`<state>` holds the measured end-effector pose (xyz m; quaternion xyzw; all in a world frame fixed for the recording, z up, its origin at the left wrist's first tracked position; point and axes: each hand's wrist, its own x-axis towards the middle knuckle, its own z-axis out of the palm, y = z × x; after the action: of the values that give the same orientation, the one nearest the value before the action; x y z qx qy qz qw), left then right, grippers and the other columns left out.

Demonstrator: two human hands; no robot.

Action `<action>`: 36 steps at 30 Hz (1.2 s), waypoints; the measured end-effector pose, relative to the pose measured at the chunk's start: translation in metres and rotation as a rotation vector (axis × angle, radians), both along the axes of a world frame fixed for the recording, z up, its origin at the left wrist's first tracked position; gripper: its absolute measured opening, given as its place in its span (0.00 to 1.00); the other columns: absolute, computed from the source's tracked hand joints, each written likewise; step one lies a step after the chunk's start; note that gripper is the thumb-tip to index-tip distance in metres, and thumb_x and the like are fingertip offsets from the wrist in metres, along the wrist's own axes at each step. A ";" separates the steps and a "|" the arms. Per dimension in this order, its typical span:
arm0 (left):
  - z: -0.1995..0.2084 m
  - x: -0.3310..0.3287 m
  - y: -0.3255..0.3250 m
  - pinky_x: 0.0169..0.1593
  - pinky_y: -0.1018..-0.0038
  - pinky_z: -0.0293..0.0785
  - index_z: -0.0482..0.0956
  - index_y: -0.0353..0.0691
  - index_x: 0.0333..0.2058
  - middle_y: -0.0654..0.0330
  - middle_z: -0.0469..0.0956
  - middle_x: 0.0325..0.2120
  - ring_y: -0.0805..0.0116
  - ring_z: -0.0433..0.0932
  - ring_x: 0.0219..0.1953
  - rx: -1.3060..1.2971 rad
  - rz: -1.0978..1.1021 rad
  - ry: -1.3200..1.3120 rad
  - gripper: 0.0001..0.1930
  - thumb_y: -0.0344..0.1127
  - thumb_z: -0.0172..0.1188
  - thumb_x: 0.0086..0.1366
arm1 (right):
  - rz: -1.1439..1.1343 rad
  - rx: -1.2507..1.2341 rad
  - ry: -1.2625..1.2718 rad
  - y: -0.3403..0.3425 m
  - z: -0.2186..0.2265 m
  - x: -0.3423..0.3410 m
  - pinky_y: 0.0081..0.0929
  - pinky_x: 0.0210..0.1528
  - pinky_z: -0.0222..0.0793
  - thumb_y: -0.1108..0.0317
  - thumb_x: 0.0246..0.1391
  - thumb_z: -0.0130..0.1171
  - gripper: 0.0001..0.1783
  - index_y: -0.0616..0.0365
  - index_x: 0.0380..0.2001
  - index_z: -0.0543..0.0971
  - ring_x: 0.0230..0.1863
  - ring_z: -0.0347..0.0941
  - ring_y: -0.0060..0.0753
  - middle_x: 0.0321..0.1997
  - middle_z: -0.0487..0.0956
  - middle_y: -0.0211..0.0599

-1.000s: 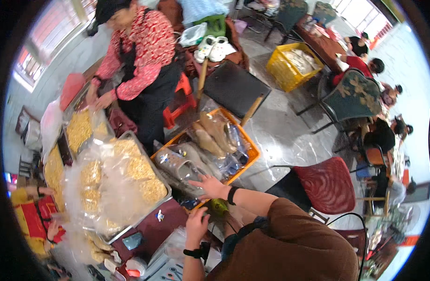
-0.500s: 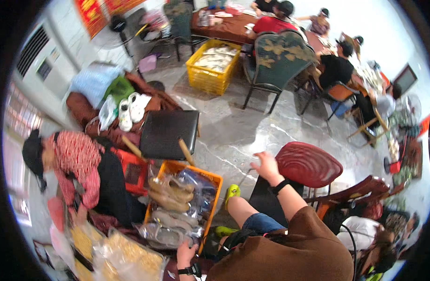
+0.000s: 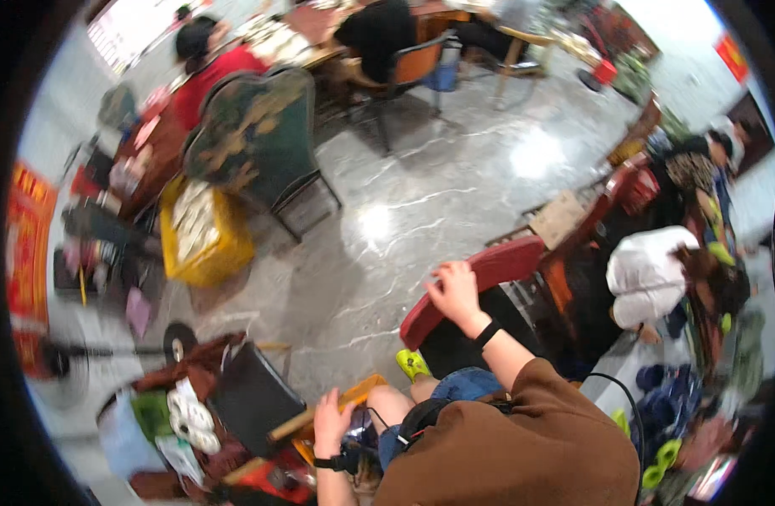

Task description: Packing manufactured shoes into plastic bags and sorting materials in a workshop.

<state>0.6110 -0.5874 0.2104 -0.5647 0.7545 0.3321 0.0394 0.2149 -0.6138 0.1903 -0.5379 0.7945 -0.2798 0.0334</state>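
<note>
My right hand (image 3: 457,295) lies over the edge of a red chair backrest (image 3: 510,260), its fingers curled across the top. Black seating (image 3: 451,344) shows just below that backrest. My left hand (image 3: 330,423) holds nothing, and its fingers are apart. Beside it is an orange crate (image 3: 362,390), mostly hidden by my knee and hand. A dark stool seat (image 3: 257,405) with wooden legs stands to the left of that hand.
A yellow crate (image 3: 206,240) of pale items stands at the left by a green upholstered chair (image 3: 257,139). White shoes (image 3: 192,417) lie on a cluttered seat at lower left. People sit at far tables; a person in white (image 3: 649,274) bends at the right.
My view has swung to the right. My left hand has risen from the bagged shoes in the orange crate. My right hand has come onto the red backrest, which now appears nearly edge-on.
</note>
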 end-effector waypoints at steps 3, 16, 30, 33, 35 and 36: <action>0.024 -0.061 -0.096 0.57 0.59 0.67 0.71 0.36 0.54 0.44 0.73 0.51 0.47 0.70 0.54 -0.067 -0.228 -0.005 0.28 0.44 0.62 0.59 | 0.031 -0.134 -0.119 0.003 0.012 0.008 0.45 0.50 0.65 0.61 0.44 0.65 0.15 0.56 0.35 0.78 0.52 0.67 0.50 0.47 0.73 0.43; -0.018 -0.386 -0.196 0.46 0.66 0.76 0.55 0.39 0.65 0.49 0.76 0.49 0.60 0.78 0.46 0.831 -0.830 0.115 0.42 0.61 0.56 0.63 | -0.477 0.398 -1.582 0.071 -0.061 0.030 0.36 0.31 0.75 0.23 0.54 0.35 0.51 0.68 0.38 0.81 0.32 0.80 0.39 0.31 0.83 0.46; -0.057 -0.413 -0.174 0.44 0.71 0.78 0.75 0.43 0.51 0.61 0.80 0.43 0.68 0.79 0.42 1.213 -0.949 -0.142 0.22 0.33 0.65 0.57 | -1.128 -0.850 -2.246 0.051 -0.109 0.182 0.40 0.56 0.70 0.50 0.59 0.57 0.32 0.56 0.60 0.68 0.58 0.70 0.38 0.59 0.74 0.38; -0.031 -0.417 -0.147 0.43 0.70 0.79 0.74 0.42 0.50 0.61 0.80 0.43 0.66 0.80 0.41 1.237 -1.007 -0.118 0.21 0.30 0.64 0.57 | -1.293 -1.338 -2.160 0.053 -0.107 0.183 0.29 0.51 0.73 0.62 0.61 0.57 0.16 0.56 0.49 0.75 0.45 0.77 0.27 0.47 0.81 0.31; -0.026 -0.423 -0.124 0.42 0.70 0.79 0.75 0.40 0.49 0.61 0.80 0.42 0.65 0.80 0.40 1.256 -1.016 -0.049 0.19 0.28 0.62 0.58 | -1.259 -1.371 -2.062 0.061 -0.115 0.184 0.28 0.47 0.72 0.60 0.61 0.55 0.17 0.50 0.52 0.75 0.46 0.75 0.25 0.48 0.80 0.24; -0.017 -0.428 -0.100 0.42 0.69 0.79 0.74 0.39 0.48 0.60 0.80 0.41 0.65 0.80 0.39 1.263 -1.022 -0.077 0.18 0.26 0.60 0.58 | -1.272 -1.470 -2.030 0.070 -0.144 0.187 0.27 0.45 0.72 0.61 0.60 0.57 0.15 0.49 0.50 0.76 0.44 0.76 0.23 0.45 0.81 0.25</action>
<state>0.1830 -0.6877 0.1939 -0.0326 0.5877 0.6163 0.5231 0.4016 -0.5442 0.0465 0.4484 0.2028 -0.8540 0.1691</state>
